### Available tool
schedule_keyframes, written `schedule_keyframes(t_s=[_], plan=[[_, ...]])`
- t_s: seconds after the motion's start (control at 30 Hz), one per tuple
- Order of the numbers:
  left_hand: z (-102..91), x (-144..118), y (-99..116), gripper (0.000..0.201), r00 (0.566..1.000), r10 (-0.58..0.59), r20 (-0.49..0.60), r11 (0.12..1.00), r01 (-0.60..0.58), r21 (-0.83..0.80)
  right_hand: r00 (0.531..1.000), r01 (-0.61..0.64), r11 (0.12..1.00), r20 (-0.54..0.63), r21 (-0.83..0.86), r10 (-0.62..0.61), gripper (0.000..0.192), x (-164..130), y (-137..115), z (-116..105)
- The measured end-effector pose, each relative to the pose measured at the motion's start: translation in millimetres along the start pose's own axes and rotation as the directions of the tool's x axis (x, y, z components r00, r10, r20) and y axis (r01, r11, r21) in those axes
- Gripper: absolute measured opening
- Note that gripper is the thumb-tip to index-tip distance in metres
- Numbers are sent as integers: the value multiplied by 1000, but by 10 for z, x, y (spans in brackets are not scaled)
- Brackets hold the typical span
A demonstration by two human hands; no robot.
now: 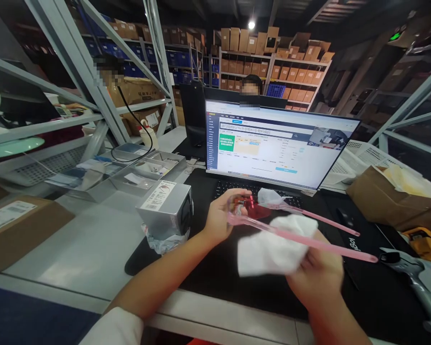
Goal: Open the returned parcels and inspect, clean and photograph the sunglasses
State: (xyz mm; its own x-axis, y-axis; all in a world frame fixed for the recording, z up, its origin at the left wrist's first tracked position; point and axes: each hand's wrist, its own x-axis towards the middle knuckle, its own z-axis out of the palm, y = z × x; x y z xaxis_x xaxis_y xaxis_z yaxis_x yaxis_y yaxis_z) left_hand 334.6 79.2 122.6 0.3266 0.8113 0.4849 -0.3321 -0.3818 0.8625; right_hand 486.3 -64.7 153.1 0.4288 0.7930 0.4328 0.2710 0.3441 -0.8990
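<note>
A pair of eyeglasses with pink temples [290, 235] is held over the desk mat, its arms stretching out to the right. My left hand [221, 215] is closed on the front of the frame, where a lens reflects red. A white cloth [273, 249], blurred, is bunched in my right hand [321, 270], with its fingers partly hidden behind it. The nearer temple passes across the cloth and my right hand; I cannot tell whether the cloth touches it. Left of my hands a silver-grey box [165, 211] with a white label sits on crumpled clear plastic [163, 242].
A monitor [266, 143] stands behind a keyboard [221, 190]. To the right are a mouse [345, 218], a handheld scanner [413, 278] and a brown paper bag [391, 201]. A cardboard box [21, 235] and grey trays [147, 170] lie left. People are visible beyond the desk.
</note>
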Motion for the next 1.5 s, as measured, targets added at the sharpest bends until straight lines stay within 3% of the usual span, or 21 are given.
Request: schedule_keyframes(t_s=[0.03, 0.1, 0.2, 0.3, 0.37, 0.67, 0.83, 0.93, 1.0, 1.1, 1.2, 1.3, 1.5], plan=[[40, -19, 6, 27, 999, 45, 5, 999, -46, 23, 995, 92, 988, -14, -126, -94, 25, 38, 17, 89], [118, -62, -19, 25, 992, 122, 31, 992, -124, 40, 945, 301, 868, 3, -394, -326, 16, 147, 68, 222], [176, -109, -92, 36, 993, 109, 44, 993, -110, 30, 846, 506, 660, 169, -555, -506, 18, 303, 168, 325], [141, -100, -137, 39, 1000, -15, 4, 1000, 15, -19, 782, 617, 548, 362, -565, -508, 23, 368, 259, 369], [95, -67, -164, 39, 996, -86, -3, 993, 85, -83, 758, 649, 501, 430, -573, -491, 24, 374, 308, 390], [-3, 55, -233, 39, 989, -143, -34, 978, 136, -160, 784, 596, 275, 475, -754, -398, 21, 346, 355, 388], [-93, 123, -164, 45, 991, -122, -51, 984, 114, -135, 804, 570, 241, 473, -785, -362, 20, 296, 304, 363], [-168, 173, -115, 43, 993, -27, -115, 1000, 26, -8, 822, 551, 263, 460, -792, -336, 20, 272, 275, 346], [-209, 197, -65, 42, 979, 94, -181, 992, -78, 95, 824, 558, 327, 461, -763, -331, 20, 272, 257, 327], [-223, 189, 15, 42, 938, 255, -234, 953, -203, 224, 839, 541, 526, 381, -656, -388, 19, 279, 258, 338], [-170, 120, 53, 44, 928, 333, -165, 914, -275, 298, 841, 532, 669, 236, -519, -486, 18, 264, 316, 444], [-92, 44, 41, 38, 943, 316, -103, 914, -274, 298, 817, 565, 653, 233, -504, -527, 23, 234, 403, 582], [-77, 56, 47, 34, 973, 139, -185, 962, -88, 260, 815, 554, 501, 311, -665, -489, 27, 320, 544, 594]])
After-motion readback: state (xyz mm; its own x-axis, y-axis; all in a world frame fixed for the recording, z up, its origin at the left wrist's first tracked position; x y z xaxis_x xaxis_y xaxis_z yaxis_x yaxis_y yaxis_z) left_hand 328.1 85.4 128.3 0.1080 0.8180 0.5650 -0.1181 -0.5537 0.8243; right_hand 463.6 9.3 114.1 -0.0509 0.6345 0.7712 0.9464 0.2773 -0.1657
